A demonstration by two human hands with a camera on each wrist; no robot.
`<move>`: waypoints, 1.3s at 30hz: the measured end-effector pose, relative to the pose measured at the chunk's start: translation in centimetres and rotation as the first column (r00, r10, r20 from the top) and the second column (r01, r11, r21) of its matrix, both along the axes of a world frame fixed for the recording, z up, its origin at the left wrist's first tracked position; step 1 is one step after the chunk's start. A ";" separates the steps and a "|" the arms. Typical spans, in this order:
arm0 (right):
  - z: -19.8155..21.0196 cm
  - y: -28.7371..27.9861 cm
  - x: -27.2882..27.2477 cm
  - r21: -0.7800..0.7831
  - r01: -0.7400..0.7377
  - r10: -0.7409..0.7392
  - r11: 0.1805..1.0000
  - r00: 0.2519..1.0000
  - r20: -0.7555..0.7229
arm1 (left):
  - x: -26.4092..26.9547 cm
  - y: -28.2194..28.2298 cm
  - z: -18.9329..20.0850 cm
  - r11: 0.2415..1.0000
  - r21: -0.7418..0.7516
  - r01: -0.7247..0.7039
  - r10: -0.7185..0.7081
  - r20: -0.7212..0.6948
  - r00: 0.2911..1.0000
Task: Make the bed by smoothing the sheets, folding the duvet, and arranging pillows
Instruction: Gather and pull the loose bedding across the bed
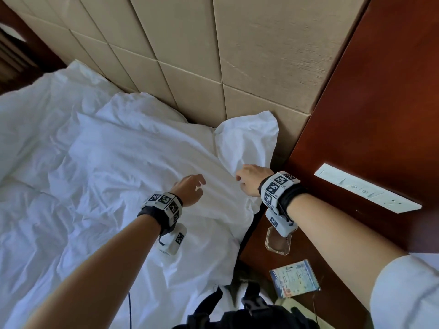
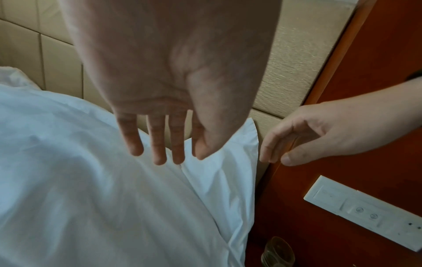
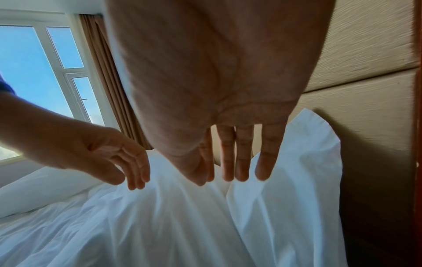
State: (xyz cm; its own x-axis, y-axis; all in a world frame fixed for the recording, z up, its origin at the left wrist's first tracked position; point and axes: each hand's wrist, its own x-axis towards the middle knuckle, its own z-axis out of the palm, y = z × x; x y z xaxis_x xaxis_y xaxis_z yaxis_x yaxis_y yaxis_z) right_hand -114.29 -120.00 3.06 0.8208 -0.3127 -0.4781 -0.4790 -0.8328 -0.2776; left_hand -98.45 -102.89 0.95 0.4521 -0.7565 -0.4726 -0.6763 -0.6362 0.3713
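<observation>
little looked done: the duvet [image 1: 123, 167] lay rumpled mid-frame, a pillow [image 1: 247, 141] crooked at right. left hand [image 1: 190, 189] and right hand [image 1: 249, 182] hovered, fingers loose, holding nothing.

The white duvet [image 1: 107, 162] lies crumpled and creased across the bed. Its near corner [image 1: 249, 138] stands raised against the padded headboard [image 1: 190, 55]. A white pillow [image 1: 78, 74] lies at the far end, against the same headboard.
</observation>
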 end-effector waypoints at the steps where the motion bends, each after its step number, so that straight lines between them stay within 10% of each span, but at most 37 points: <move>1: -0.1 -0.5 0.3 -0.016 0.000 0.001 1.000 1.000 0.012 | 0.3 -0.5 0.2 1.000 -0.005 0.006 -0.006 0.021 1.000; 15: -8.9 -6.8 10.6 -0.154 0.084 -0.069 0.984 0.992 0.103 | 11.6 -9.1 -4.5 0.987 0.094 0.128 -0.144 0.189 0.971; 29: -23.1 -7.5 14.6 0.004 0.388 -0.377 0.922 0.900 -0.217 | 20.7 -12.7 -17.4 0.919 0.303 0.254 -0.276 0.033 0.961; 39: -18.2 -8.8 7.4 -0.075 0.402 -0.407 0.913 0.910 -0.082 | 15.3 -15.7 -14.8 0.843 0.469 0.264 -0.433 0.298 0.851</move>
State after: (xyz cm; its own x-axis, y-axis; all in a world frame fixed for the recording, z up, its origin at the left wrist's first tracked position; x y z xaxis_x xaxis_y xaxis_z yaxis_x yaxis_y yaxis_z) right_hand -106.94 -128.76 -15.15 0.5706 -0.6368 -0.5186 -0.7995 -0.5749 -0.1739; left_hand -83.10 -118.58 -13.83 0.3992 -0.6816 -0.6133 -0.9123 -0.3622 -0.1912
